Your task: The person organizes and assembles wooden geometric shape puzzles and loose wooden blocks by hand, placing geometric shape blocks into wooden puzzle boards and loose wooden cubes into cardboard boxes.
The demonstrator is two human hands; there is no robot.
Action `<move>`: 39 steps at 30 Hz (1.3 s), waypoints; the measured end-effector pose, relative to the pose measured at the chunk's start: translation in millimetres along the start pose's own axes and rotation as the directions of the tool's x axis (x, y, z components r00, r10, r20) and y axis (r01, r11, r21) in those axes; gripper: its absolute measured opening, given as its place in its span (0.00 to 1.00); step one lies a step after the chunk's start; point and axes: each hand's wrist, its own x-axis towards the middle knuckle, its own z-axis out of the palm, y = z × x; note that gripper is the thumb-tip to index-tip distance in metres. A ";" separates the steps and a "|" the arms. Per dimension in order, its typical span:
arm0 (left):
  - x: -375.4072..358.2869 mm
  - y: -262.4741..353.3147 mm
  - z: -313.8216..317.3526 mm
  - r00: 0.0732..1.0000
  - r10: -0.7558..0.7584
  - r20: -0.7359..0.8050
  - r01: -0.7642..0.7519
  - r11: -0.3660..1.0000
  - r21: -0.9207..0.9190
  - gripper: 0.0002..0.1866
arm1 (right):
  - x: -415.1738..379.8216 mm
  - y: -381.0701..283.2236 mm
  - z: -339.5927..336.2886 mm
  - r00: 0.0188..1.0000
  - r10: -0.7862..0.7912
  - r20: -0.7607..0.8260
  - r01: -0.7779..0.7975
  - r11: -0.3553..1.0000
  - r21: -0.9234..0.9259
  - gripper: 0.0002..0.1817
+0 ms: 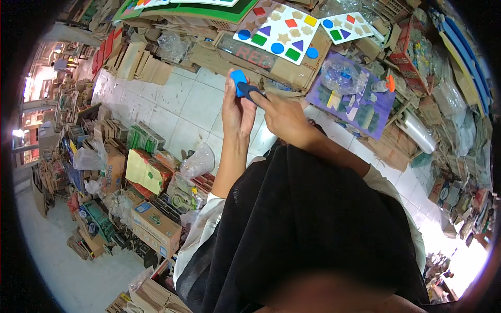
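My left hand (238,112) is raised over the tiled floor, its fingers closed around a small bright blue block (237,78). My right hand (286,119) grips a dark-handled tool (251,92), with the index finger stretched along the handle. The tool's front end overlaps the blue block, and its working tip is hard to make out. Just beyond my hands, a white board (267,43) covered with coloured shapes and bare wooden stars lies on a cardboard box (297,75). A loose blue disc (312,52) rests beside the board.
A smaller shape board (357,31) lies at the upper right. Below it, a purple sheet (378,117) carries crumpled plastic and an orange-capped bottle (383,85). Cartons (156,224) and plastic bags (198,160) crowd the left. A red crate (404,57) stands at right.
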 end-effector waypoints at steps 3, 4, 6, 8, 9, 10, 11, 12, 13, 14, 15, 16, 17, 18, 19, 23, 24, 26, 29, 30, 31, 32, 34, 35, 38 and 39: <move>4.1 -7.7 16.3 1.000 0.004 0.005 -0.004 0.999 0.045 0.20 | 19.5 10.4 -13.7 0.991 0.131 -0.034 -0.126 0.985 0.119 0.28; 7.2 -10.1 21.7 1.000 -0.004 -0.019 0.005 0.995 0.098 0.18 | 26.2 13.3 -25.5 0.986 0.162 0.036 -0.165 0.979 0.116 0.29; 21.8 -12.5 16.0 0.997 -0.021 -0.069 0.026 0.997 0.070 0.17 | 21.9 25.3 -20.1 0.995 0.095 -0.001 -0.095 0.992 0.081 0.29; 38.0 -12.7 11.1 0.993 -0.034 -0.110 0.039 0.998 0.047 0.16 | 24.2 35.0 -21.1 0.999 0.019 -0.045 -0.017 0.999 0.042 0.29; 43.8 -13.1 9.2 0.997 -0.039 -0.072 0.043 0.998 0.050 0.16 | 25.8 37.8 -23.4 0.999 0.042 0.019 -0.043 0.998 0.049 0.29; 49.4 -13.2 8.8 0.998 -0.048 -0.035 0.050 0.997 0.054 0.15 | 28.3 41.3 -25.2 0.994 0.067 0.083 -0.072 0.996 0.055 0.29; 56.7 -12.8 10.5 0.998 -0.049 -0.033 0.051 0.997 0.059 0.15 | 35.2 44.1 -28.6 0.995 0.067 0.079 -0.072 0.996 0.058 0.29; 63.6 -12.2 15.2 0.998 -0.039 -0.049 0.042 0.997 0.060 0.16 | 44.0 45.0 -33.8 0.995 0.075 0.064 -0.081 0.992 0.099 0.29; 70.0 -11.9 21.9 0.998 -0.030 -0.064 0.034 0.997 0.063 0.16 | 51.8 47.3 -39.4 0.995 0.083 0.049 -0.089 0.986 0.140 0.28; 73.6 -16.2 31.6 0.997 -0.028 -0.069 0.036 0.992 0.121 0.18 | 60.3 53.5 -45.5 0.996 0.081 0.042 -0.087 0.986 0.142 0.28; 79.8 -19.0 34.8 0.998 -0.027 -0.064 0.035 0.991 0.126 0.18 | 68.9 60.8 -51.2 0.996 0.094 0.009 -0.094 0.982 0.164 0.28; 84.5 -21.3 37.1 0.998 -0.055 -0.007 0.055 0.992 0.111 0.20 | 73.6 66.5 -54.3 0.994 0.110 -0.022 -0.104 0.976 0.190 0.28; 89.4 -22.8 38.9 0.995 -0.084 0.051 0.079 0.992 0.099 0.24 | 71.3 74.3 -49.9 0.993 0.112 -0.027 -0.105 0.975 0.196 0.28; 95.5 -23.9 40.0 0.995 -0.088 0.054 0.082 0.991 0.107 0.24 | 67.1 82.0 -44.3 0.996 0.042 -0.083 -0.030 0.989 0.143 0.29; 101.7 -26.0 40.2 0.995 -0.088 0.046 0.082 0.990 0.118 0.23 | 64.8 89.4 -41.2 0.991 -0.031 -0.134 0.042 0.996 0.081 0.29; 115.7 -34.8 41.9 0.995 -0.101 -0.026 0.104 0.984 0.142 0.19 | 70.2 102.5 -55.1 0.997 0.030 -0.073 -0.024 0.996 0.082 0.29; 117.6 -36.0 39.6 0.984 -0.149 0.098 0.128 0.973 0.193 0.19 | 79.9 103.4 -68.4 0.993 0.117 -0.019 -0.113 0.983 0.142 0.29; 123.6 -38.5 37.9 0.968 -0.176 0.182 0.142 0.972 0.185 0.20 | 89.8 104.4 -83.8 0.983 0.181 0.039 -0.185 0.956 0.226 0.26; 130.2 -33.1 59.9 0.997 -0.079 -0.025 0.082 0.981 0.175 0.21 | 77.6 113.5 -66.7 0.996 -0.040 -0.081 0.053 0.985 0.167 0.29; 133.0 -28.9 56.2 0.994 -0.108 -0.017 0.110 0.970 0.215 0.22 | 76.3 110.2 -64.5 0.994 -0.031 -0.107 0.042 0.994 0.105 0.30; 137.0 -27.8 53.9 0.993 -0.114 -0.015 0.114 0.969 0.217 0.22 | 80.6 110.2 -64.0 0.994 -0.026 -0.110 0.038 0.994 0.104 0.30; 140.2 -27.8 51.4 0.989 -0.134 0.066 0.115 0.964 0.238 0.22 | 84.9 109.0 -64.7 0.989 0.034 -0.142 -0.010 0.986 0.168 0.28; 142.1 -30.2 45.4 0.969 -0.195 0.154 0.142 0.942 0.304 0.22 | 97.9 107.2 -85.6 0.970 0.237 0.052 -0.241 0.912 0.332 0.26; 144.2 -30.5 47.4 0.965 -0.210 0.156 0.155 0.939 0.308 0.22 | 99.9 109.9 -84.6 0.967 0.251 0.045 -0.251 0.909 0.333 0.26; 153.3 -23.5 66.6 0.972 -0.203 0.118 0.173 0.958 0.229 0.22 | 102.7 116.8 -69.2 0.984 0.131 -0.122 -0.094 0.959 0.266 0.26; 161.6 -17.5 62.7 0.972 -0.198 0.123 0.165 0.957 0.239 0.22 | 103.0 118.0 -63.5 0.983 0.128 -0.130 -0.091 0.961 0.261 0.26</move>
